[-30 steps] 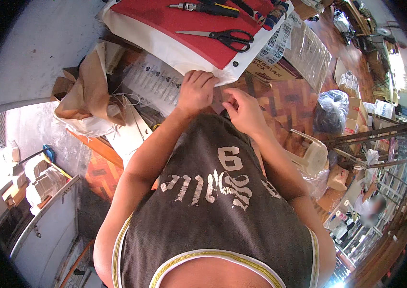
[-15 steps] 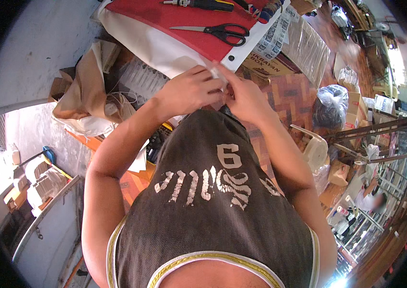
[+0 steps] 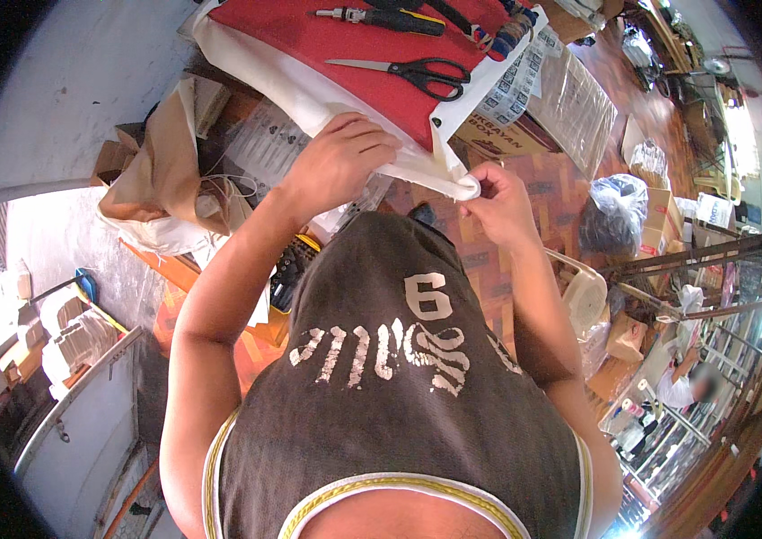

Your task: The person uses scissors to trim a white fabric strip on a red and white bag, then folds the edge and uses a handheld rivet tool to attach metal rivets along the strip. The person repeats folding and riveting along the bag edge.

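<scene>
We see a big white cloth sheet (image 3: 309, 94) lying over the worktable, and a wide red cloth (image 3: 372, 63) lies on top of it. The near corner of the white sheet hangs just past the near edge of the table, and both our hands are on it. Our left hand (image 3: 338, 166) is closed flat over the white edge and presses it down. Our right hand (image 3: 499, 205) pinches the small rolled corner tip (image 3: 469, 187) between thumb and fingers. We think we are folding or rolling this corner. The next move calls for a firm pinch and a steady pull, so the roll does not slip open. Black-handled scissors (image 3: 412, 74) lie on the red cloth, well apart from our hands. A yellow-and-black screwdriver (image 3: 385, 18) lies by the far edge.
</scene>
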A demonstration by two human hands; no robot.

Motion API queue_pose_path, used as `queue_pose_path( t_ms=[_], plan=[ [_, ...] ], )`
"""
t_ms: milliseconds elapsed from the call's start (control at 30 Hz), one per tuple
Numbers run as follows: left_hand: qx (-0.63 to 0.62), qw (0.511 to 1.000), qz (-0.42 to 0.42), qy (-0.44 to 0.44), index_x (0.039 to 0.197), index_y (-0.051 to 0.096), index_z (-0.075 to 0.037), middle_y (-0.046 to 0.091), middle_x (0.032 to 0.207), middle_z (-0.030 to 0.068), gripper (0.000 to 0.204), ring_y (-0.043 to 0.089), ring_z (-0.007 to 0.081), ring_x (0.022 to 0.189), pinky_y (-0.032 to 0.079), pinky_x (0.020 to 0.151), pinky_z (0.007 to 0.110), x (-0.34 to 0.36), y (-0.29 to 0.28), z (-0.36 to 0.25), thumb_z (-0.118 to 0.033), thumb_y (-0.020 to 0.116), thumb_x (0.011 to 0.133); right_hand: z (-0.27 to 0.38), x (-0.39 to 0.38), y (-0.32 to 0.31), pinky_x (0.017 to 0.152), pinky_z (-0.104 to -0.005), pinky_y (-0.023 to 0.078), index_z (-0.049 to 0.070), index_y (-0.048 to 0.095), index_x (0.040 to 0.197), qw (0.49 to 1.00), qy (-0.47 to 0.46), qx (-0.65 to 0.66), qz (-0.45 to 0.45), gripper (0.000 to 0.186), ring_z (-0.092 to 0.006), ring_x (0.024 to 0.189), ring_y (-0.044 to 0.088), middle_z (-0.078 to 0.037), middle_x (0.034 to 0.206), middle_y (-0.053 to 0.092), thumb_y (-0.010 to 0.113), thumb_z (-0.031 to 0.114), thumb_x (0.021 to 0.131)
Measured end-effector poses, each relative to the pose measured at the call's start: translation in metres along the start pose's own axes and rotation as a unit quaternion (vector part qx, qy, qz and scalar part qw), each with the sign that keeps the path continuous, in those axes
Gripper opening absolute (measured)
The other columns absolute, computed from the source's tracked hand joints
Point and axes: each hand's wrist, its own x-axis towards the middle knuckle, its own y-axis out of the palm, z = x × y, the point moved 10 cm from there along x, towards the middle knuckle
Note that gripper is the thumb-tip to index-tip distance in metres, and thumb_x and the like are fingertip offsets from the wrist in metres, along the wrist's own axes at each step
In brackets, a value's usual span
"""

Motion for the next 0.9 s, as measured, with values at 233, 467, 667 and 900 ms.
queue_pose_path(
  t_ms=[233, 467, 667, 900],
  plan=[
    [-0.038, 0.993, 0.106, -0.043, 0.114, 0.06, -0.008, 0.064, 0.109, 0.0066, 0.039, 0.058, 0.0266, 0.113, 0.037, 0.104, 0.044, -0.005, 0.043, 0.016, -0.006, 0.068, 0.076, 0.04, -0.008, 0.008, 0.064, -0.027, 0.049, 0.002, 0.068, 0.103, 0.98, -0.174, -0.075, -0.058, 0.02, -0.0099, 0.069, 0.06, -0.004, 0.084, 0.068, 0.071, -0.001, 0.083],
    [0.025, 0.984, 0.176, -0.022, 0.104, 0.068, -0.012, 0.064, 0.109, 0.0055, 0.034, 0.057, 0.0268, 0.114, 0.037, 0.1, 0.045, -0.009, 0.053, 0.009, -0.009, 0.07, 0.071, 0.047, -0.006, 0.014, 0.069, -0.0348, 0.053, 0.005, 0.063, 0.121, 0.956, -0.2, -0.205, -0.059, 0.04, -0.0253, 0.073, 0.066, -0.014, 0.086, 0.066, 0.072, 0.003, 0.083],
    [-0.09, 0.993, 0.064, -0.036, 0.099, 0.071, -0.015, 0.063, 0.113, 0.0034, 0.03, 0.058, 0.0264, 0.114, 0.041, 0.099, 0.044, 0.027, 0.026, 0.014, -0.01, 0.068, 0.07, 0.061, 0.006, 0.034, 0.079, -0.0411, 0.053, 0.007, 0.065, 0.122, 0.931, -0.269, -0.247, -0.032, 0.038, -0.0338, 0.087, 0.07, -0.02, 0.095, 0.069, 0.07, 0.008, 0.084],
    [-0.022, 0.973, 0.17, -0.157, 0.095, 0.073, -0.013, 0.07, 0.089, 0.0153, 0.021, 0.067, 0.0388, 0.087, 0.052, 0.075, 0.05, 0.093, 0.051, 0.04, -0.031, 0.062, 0.09, 0.026, 0.016, -0.016, 0.077, -0.0335, 0.053, 0.002, 0.065, 0.115, 0.977, -0.05, -0.134, -0.159, 0.034, -0.022, 0.081, 0.069, -0.011, 0.09, 0.072, 0.075, 0.015, 0.085]
  ],
)
